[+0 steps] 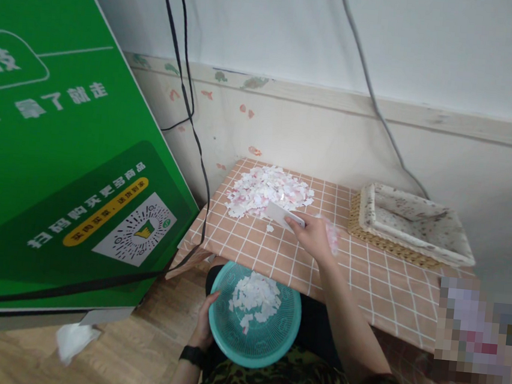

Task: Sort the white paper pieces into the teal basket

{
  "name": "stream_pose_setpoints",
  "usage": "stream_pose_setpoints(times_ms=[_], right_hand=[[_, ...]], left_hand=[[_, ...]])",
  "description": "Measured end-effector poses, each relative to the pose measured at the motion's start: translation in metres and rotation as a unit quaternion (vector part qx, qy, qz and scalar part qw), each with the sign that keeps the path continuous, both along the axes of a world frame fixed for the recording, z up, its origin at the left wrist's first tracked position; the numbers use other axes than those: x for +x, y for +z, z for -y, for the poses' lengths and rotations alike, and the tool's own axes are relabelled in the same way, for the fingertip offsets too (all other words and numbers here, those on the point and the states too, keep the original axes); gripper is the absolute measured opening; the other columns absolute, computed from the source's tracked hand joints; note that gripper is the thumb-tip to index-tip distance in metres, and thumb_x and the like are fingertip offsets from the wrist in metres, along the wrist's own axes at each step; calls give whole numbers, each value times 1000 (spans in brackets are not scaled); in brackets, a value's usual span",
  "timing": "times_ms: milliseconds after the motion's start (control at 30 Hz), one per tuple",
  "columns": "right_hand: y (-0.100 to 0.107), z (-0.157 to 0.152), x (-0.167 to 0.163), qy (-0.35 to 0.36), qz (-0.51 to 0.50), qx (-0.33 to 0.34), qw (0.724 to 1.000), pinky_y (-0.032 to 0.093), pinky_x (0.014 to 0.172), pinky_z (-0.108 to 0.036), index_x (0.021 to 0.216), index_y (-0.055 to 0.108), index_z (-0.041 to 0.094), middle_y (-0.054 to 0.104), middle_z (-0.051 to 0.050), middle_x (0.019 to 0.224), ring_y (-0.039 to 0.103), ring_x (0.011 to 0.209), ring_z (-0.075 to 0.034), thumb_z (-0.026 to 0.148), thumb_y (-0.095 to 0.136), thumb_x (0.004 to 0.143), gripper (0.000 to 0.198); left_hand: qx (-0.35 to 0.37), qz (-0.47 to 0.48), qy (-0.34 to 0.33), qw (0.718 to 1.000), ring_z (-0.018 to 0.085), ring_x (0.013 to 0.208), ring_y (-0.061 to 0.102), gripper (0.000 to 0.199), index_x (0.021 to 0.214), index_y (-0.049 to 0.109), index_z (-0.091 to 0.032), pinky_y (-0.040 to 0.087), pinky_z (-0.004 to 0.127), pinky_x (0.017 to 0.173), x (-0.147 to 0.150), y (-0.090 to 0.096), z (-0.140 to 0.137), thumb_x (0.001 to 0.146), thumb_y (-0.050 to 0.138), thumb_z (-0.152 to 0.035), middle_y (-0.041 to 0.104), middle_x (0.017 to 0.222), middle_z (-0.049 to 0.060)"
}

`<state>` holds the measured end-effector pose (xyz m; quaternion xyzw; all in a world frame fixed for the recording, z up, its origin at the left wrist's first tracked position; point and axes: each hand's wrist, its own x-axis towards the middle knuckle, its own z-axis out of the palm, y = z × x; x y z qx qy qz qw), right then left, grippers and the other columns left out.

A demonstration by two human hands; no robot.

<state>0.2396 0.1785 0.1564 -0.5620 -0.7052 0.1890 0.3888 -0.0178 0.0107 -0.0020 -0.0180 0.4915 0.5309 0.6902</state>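
Note:
My left hand (207,320) grips the left rim of a round green plastic colander (289,328), held below the table's front edge. Torn white paper scraps (255,296) lie inside it. Above the tabletop, my right hand (315,234) is closed on a flat white card-like piece (283,214), thumb on its near end. The far end of that piece points at the near edge of a wide pile of white and pinkish paper scraps (268,187). One loose scrap (270,228) sits just in front of the pile.
A checked brown cloth (250,249) covers the table against the wall. At its right stands a cloth-lined wicker basket (416,222). A pinkish item (332,234) lies partly behind my right hand. A green cabinet (82,157) and hanging black cables (203,175) border the left side.

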Motion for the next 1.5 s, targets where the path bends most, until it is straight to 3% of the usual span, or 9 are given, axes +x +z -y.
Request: stream_pose_setpoints(times_ms=[267, 433, 733, 867, 1100, 1233, 1500], right_hand=[[13, -4, 4, 12, 24, -14, 1000, 45, 58, -28, 91, 71, 23, 72, -2, 81, 64, 68, -19, 39, 55, 81, 25], [14, -12, -3, 84, 19, -23, 996, 45, 65, -28, 92, 70, 24, 71, -1, 85, 64, 74, -18, 35, 53, 83, 22], [36, -10, 9, 64, 94, -45, 992, 42, 57, -27, 85, 70, 21, 69, -1, 71, 60, 62, -16, 35, 56, 81, 21], [32, -14, 3, 82, 76, -26, 993, 43, 60, -27, 87, 70, 23, 70, 0, 75, 61, 66, -15, 34, 53, 83, 21], [33, -15, 10, 139, 66, -50, 987, 46, 65, -28, 85, 71, 23, 71, 0, 81, 63, 71, -16, 30, 55, 81, 17], [35, -15, 24, 111, 69, -36, 991, 47, 68, -29, 88, 71, 25, 72, 0, 85, 64, 75, -17, 31, 58, 80, 17], [16, -18, 21, 62, 49, -32, 996, 48, 67, -31, 87, 71, 23, 71, -2, 83, 65, 74, -19, 36, 58, 79, 20]], left_hand=[[5, 3, 5, 1000, 26, 70, 66, 29, 80, 72, -11, 48, 40, 75, 2, 2, 1, 64, 67, -34, 73, 74, 9], [2, -11, 2, 1000, 27, 71, 66, 28, 77, 72, -12, 48, 41, 75, 2, 4, 1, 62, 68, -35, 73, 72, 8], [-13, -38, 12, 999, 29, 76, 66, 31, 79, 71, -13, 46, 44, 79, 2, 5, 1, 59, 68, -36, 72, 74, 8], [-20, -39, 22, 999, 28, 74, 66, 29, 78, 71, -12, 46, 44, 79, 3, 5, 0, 58, 69, -34, 72, 73, 7], [-2, -14, 15, 1000, 26, 74, 66, 28, 79, 72, -12, 46, 40, 79, 1, 3, 2, 62, 69, -33, 73, 75, 8], [5, -11, 6, 1000, 26, 72, 65, 28, 78, 72, -11, 46, 40, 79, 0, -1, 2, 62, 69, -34, 73, 76, 8], [1, 2, -2, 1000, 27, 72, 66, 30, 81, 71, -11, 47, 42, 78, 1, 1, 1, 62, 68, -34, 73, 76, 10]])
